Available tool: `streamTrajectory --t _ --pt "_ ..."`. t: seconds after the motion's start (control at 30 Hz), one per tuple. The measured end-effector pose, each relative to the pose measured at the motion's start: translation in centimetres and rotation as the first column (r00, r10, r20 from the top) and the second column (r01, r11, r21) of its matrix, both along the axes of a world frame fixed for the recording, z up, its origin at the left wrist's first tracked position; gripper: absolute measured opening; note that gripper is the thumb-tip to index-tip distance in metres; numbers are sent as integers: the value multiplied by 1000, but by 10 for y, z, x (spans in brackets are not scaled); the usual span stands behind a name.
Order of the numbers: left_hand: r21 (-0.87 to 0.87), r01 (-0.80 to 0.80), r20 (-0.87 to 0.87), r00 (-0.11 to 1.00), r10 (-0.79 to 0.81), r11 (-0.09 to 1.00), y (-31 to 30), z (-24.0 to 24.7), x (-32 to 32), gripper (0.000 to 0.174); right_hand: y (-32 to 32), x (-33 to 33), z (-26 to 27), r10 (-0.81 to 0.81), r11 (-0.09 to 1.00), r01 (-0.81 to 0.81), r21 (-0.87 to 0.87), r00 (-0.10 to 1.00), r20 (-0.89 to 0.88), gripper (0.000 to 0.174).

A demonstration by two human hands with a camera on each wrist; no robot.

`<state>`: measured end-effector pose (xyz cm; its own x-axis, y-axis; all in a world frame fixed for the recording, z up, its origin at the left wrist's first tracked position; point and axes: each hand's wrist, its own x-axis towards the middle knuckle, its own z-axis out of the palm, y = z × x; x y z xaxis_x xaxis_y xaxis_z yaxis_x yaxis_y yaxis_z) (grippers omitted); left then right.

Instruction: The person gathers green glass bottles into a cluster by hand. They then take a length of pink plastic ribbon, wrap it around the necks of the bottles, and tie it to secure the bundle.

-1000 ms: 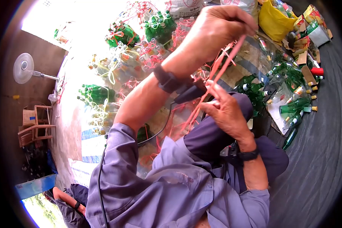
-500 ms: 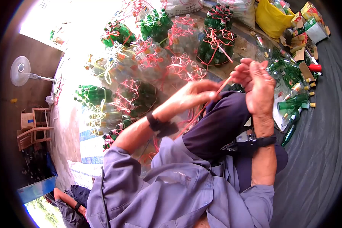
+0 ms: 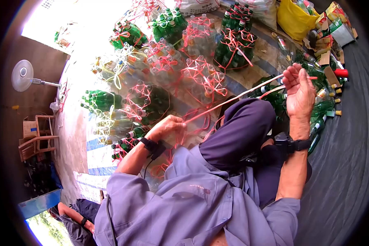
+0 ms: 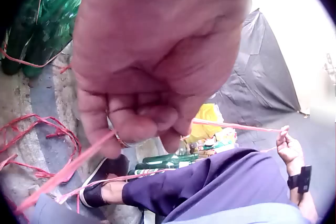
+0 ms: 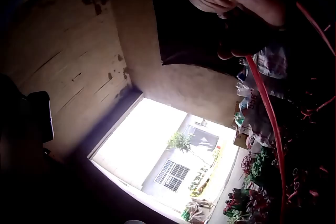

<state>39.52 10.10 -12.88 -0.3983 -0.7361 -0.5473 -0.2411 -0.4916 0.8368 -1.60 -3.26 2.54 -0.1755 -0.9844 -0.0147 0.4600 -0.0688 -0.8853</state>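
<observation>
A pinkish-red plastic strand (image 3: 229, 101) is drawn out fairly straight between the two hands, above a bent knee in dark trousers. My left hand (image 3: 167, 128) grips one part of it, low beside the knee. From the curled fingers (image 4: 131, 124) in the left wrist view, more strand trails down to the lower left. Over at the right, my right hand (image 3: 300, 92) is raised with its palm side showing, and its curled fingers hold the strand. A red length (image 5: 268, 103) runs down from that hand in the right wrist view, where shadow hides most of the fingers.
Tied bundles of clear bottles (image 3: 203, 74) and green bottles (image 3: 235, 49) stand ahead and left. Loose green bottles (image 3: 322, 108) lie at the right, near a yellow bag (image 3: 295, 20). Loops of red strand (image 4: 39, 134) lie on the floor. Another person's arm (image 3: 71, 213) shows lower left.
My left hand has come down from high over the bottles to the lower left. My right hand has moved up and right, and the strand between them now stretches out longer.
</observation>
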Motion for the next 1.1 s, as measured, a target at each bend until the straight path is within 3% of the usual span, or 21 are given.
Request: streamTrajectory --t 0.03,0.13,0.17,0.3,0.5,0.63,0.77,0.83,0.87,0.9,1.0,1.03,1.1 --pt "0 -1 0 1000 1 1000 -3 -1 4 27 2 0 -7 17 1000 -18 13 1000 19 36" --pt "-6 -250 68 966 250 968 -13 1 17 25 11 -2 -22 54 996 -58 68 997 58 35" --pt "-82 -291 102 949 299 953 -14 5 23 25 14 -3 -25 54 996 -58 68 997 59 35" --pt "-129 -313 86 942 325 941 -17 2 33 25 24 -6 -32 41 990 -44 136 999 19 33" --pt "-190 -342 132 920 369 920 -14 -22 22 23 34 -17 -20 155 974 -150 168 988 -18 32" --pt "-183 -255 254 921 297 949 -11 -46 29 23 41 -28 -10 183 976 -176 125 982 -50 34" --pt "-193 49 398 917 32 980 5 -70 48 25 39 -43 -12 154 983 -148 111 987 -53 34" --pt "-364 338 484 865 -133 868 26 -120 76 23 35 -55 -22 141 982 -133 134 989 -52 33" --pt "-342 377 551 823 -142 861 36 -122 74 17 33 -61 -25 139 979 -129 157 989 -57 33" --pt "-154 207 508 855 -102 966 40 -113 65 16 31 -66 -28 141 975 -127 183 988 -62 33" --pt "48 -16 356 934 -2 999 54 -114 61 22 22 -83 -32 193 952 -164 260 977 -88 34" --pt "74 -22 367 930 -7 997 51 -106 54 22 20 -89 -34 229 939 -190 288 968 -107 35" --pt "214 -278 578 809 108 936 41 -93 36 25 18 -100 -46 270 916 -220 335 956 -111 36"
